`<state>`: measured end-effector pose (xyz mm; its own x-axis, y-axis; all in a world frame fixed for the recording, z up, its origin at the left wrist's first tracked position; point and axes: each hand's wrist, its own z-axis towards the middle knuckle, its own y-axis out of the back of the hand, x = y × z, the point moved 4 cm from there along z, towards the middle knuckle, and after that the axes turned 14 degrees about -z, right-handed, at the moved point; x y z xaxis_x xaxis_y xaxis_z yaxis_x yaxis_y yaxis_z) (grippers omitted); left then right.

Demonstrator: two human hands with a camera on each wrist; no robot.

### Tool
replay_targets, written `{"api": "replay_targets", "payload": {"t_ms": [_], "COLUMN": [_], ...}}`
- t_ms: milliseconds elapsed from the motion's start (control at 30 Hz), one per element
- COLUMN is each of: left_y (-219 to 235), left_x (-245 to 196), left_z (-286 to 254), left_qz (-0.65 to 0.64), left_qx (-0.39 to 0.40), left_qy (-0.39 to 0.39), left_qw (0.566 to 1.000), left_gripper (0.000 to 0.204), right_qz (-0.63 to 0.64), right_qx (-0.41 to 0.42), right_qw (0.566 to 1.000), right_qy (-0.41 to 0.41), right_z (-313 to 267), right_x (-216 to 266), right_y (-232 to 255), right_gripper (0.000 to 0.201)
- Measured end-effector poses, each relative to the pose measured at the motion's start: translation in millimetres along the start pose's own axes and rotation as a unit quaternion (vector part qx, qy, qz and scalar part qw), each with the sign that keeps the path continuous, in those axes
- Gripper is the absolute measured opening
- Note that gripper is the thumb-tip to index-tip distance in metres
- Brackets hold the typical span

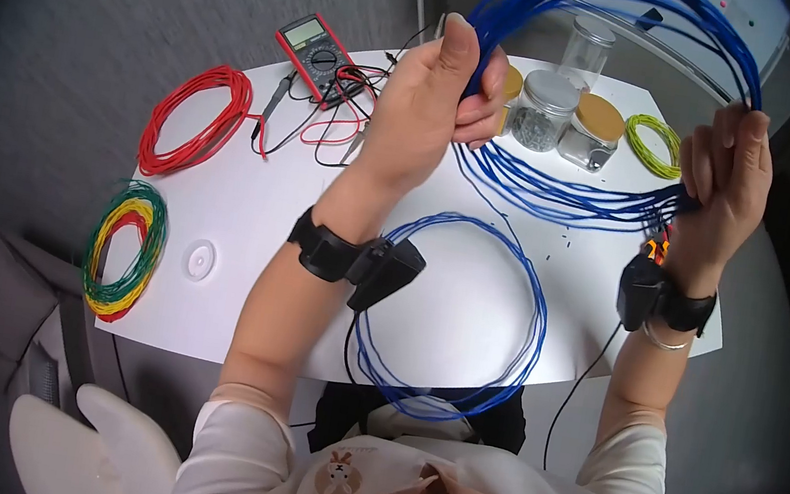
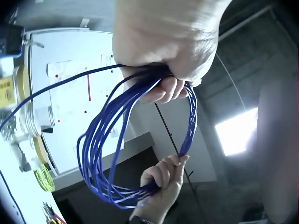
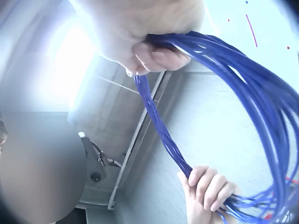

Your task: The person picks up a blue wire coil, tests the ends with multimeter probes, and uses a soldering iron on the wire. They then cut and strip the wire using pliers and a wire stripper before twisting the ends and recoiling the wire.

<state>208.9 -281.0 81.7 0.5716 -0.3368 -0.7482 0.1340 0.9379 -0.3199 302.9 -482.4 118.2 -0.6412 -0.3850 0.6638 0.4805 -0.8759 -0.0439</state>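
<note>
A thick coil of blue wire (image 1: 572, 206) is held up over the table between both hands. My left hand (image 1: 426, 100) grips its left side, fingers curled round the bundle and thumb pointing up. On the opposite side my right hand (image 1: 729, 173) grips the same coil, as the left wrist view also shows. Between the hands the strands spread apart below and bunch together above. One blue strand runs down from the left hand toward a looser ring of blue wire (image 1: 538, 308), which lies at the table's front edge and hangs partly over it.
A red wire coil (image 1: 157, 128), a green, yellow and red coil (image 1: 153, 243) and a white disc (image 1: 199, 260) lie left. Behind are a multimeter (image 1: 324, 57) with leads, lidded jars (image 1: 545, 112) and a yellow-green coil (image 1: 637, 145). Orange-handled pliers (image 1: 657, 249) lie near the right wrist.
</note>
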Motion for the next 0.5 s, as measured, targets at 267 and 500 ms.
{"api": "replay_targets", "payload": {"t_ms": [267, 500], "left_y": [35, 40], "left_x": [-29, -61], "left_z": [34, 38], "left_qz": [0.079, 0.490], "left_qx": [-0.059, -0.023], "left_qy": [-0.043, -0.161], "left_qw": [0.994, 0.856], "left_gripper": [0.044, 0.046], "right_qz": [-0.115, -0.278], "right_qx": [-0.030, 0.068], "right_qw": [0.993, 0.953], "right_qy": [0.023, 0.097], "right_z": [-2, -39], "right_x": [-49, -35], "right_y": [-5, -23], "right_gripper": [0.038, 0.042]}}
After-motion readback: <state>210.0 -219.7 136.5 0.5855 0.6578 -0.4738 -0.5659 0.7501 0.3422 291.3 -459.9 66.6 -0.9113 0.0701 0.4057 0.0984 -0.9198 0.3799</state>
